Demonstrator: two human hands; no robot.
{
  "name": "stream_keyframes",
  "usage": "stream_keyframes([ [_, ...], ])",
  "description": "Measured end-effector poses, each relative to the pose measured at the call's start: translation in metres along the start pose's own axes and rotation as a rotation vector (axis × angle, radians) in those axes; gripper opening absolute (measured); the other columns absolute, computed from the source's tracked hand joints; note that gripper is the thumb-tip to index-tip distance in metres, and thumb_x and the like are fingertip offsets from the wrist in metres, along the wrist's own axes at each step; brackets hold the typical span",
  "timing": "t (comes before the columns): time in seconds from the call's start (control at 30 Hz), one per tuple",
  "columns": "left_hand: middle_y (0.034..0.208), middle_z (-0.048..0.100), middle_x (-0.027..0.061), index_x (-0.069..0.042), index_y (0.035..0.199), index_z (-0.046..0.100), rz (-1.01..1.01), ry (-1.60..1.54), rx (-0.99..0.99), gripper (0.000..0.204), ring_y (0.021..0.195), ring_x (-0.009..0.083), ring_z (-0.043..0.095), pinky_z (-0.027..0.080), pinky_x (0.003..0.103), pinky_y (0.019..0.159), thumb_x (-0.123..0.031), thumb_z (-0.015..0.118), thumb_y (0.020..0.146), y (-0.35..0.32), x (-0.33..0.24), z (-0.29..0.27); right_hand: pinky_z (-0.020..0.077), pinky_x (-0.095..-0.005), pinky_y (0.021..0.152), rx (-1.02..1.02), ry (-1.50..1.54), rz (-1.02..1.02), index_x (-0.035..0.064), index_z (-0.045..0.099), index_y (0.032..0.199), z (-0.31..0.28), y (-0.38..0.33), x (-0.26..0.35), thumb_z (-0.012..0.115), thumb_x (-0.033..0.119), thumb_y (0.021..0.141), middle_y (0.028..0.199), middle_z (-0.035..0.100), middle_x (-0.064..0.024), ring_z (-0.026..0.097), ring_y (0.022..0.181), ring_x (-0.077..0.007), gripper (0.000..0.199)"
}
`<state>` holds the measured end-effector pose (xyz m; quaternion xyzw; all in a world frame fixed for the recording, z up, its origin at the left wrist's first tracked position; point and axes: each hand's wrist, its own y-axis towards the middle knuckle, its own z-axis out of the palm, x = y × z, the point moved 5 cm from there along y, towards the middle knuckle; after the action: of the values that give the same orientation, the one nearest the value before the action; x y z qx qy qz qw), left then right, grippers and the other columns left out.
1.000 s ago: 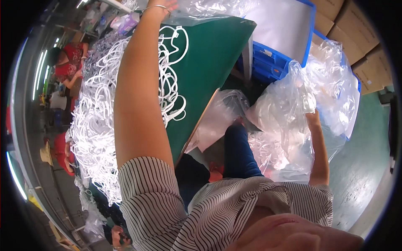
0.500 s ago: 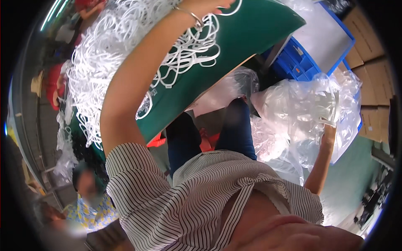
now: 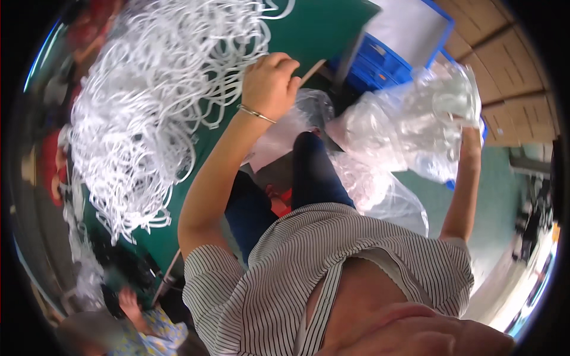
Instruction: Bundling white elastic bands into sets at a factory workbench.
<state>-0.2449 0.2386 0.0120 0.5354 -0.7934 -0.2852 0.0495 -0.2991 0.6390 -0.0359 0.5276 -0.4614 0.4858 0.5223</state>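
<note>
1. The left hand (image 3: 270,83) is curled into a loose fist at the near edge of the green table (image 3: 320,29), knuckles up, fingers folded in. It seems to pinch a thin light strip at that edge, though the grip itself is hidden behind the fingers, so what it closes on cannot be told for sure.
2. A thin metal bangle (image 3: 256,114) sits on the left wrist, just below the hand.
3. The right hand (image 3: 460,107) is raised well apart from the left, out at the person's right side, and is buried in a bundle of clear plastic bags (image 3: 409,127). Its fingers are wrapped by the film (only a pale outline shows through), and it appears clamped on the bundle.
4. The bag bundle hangs in the air off the table's edge, crumpled and glossy, with more clear film (image 3: 380,190) trailing down beside the person's knee.
5. Just left of the left hand lies a big heap of white plastic loops (image 3: 154,113), tangled, covering most of the green table top.
6. Beyond the table stands a blue plastic crate (image 3: 380,62) with a pale flat sheet (image 3: 409,26) on top of it.
7. Brown cardboard boxes (image 3: 504,65) are stacked at the far right.
8. Another person (image 3: 142,326) in a patterned top is at the lower left, near the table's end.
</note>
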Motion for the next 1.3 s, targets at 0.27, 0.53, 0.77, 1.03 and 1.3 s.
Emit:
stream_keyframes([
  [0.27, 0.103, 0.055, 0.0160, -0.005, 0.105, 0.055, 0.050, -0.715, 0.152, 0.045, 0.098, 0.0328, 0.051, 0.041, 0.037, 0.085, -0.016, 0.070, 0.064, 0.022, -0.082, 0.084, 0.0462, -0.0286, 0.074, 0.049, -0.071, 0.013, -0.0052, 0.060, 0.095, -0.050, -0.009, 0.031, 0.062, 0.021, 0.068, 0.090, 0.062, -0.0132, 0.059, 0.084, -0.0180, 0.037],
  [0.53, 0.129, 0.027, 0.0205, 0.000, 0.131, 0.011, 0.350, -1.041, 0.197, 0.124, 0.122, 0.0316, 0.028, 0.024, 0.037, 0.102, -0.036, 0.085, 0.039, 0.080, -0.222, 0.175, 0.0472, -0.0270, 0.074, 0.096, 0.035, -0.030, -0.0015, 0.054, 0.105, -0.059, -0.012, 0.057, 0.063, 0.012, 0.071, 0.096, 0.060, -0.0090, 0.058, 0.083, -0.0146, 0.037],
  [0.77, 0.112, 0.048, 0.0128, -0.006, 0.125, 0.025, 0.222, -0.996, 0.022, 0.108, 0.106, 0.0318, 0.046, 0.038, 0.038, 0.091, -0.028, 0.084, 0.037, 0.110, -0.275, 0.168, 0.0470, -0.0312, 0.074, 0.019, 0.172, -0.180, 0.0014, 0.056, 0.104, -0.050, -0.017, 0.110, 0.063, 0.008, 0.069, 0.091, 0.062, -0.0137, 0.059, 0.084, -0.0187, 0.036],
  [1.03, 0.097, 0.051, 0.0096, -0.002, 0.107, 0.047, 0.297, -1.300, -0.367, 0.068, 0.089, 0.0231, 0.052, 0.044, 0.033, 0.077, -0.016, 0.080, 0.048, 0.146, -0.275, 0.124, 0.0510, -0.0297, 0.069, 0.353, 0.561, -0.115, -0.0022, 0.054, 0.102, -0.005, 0.006, 0.165, 0.064, 0.009, 0.072, 0.089, 0.062, -0.0110, 0.061, 0.076, -0.0179, 0.033],
  [1.3, 0.111, 0.047, 0.0170, -0.004, 0.106, 0.052, 0.339, -1.237, -0.415, 0.051, 0.106, 0.0330, 0.044, 0.034, 0.039, 0.091, -0.010, 0.068, 0.057, 0.165, -0.219, 0.020, 0.0523, -0.0281, 0.066, 0.946, 1.109, 0.180, -0.0020, 0.054, 0.099, 0.051, 0.074, 0.219, 0.063, 0.008, 0.072, 0.087, 0.062, -0.0108, 0.061, 0.072, -0.0175, 0.030],
])
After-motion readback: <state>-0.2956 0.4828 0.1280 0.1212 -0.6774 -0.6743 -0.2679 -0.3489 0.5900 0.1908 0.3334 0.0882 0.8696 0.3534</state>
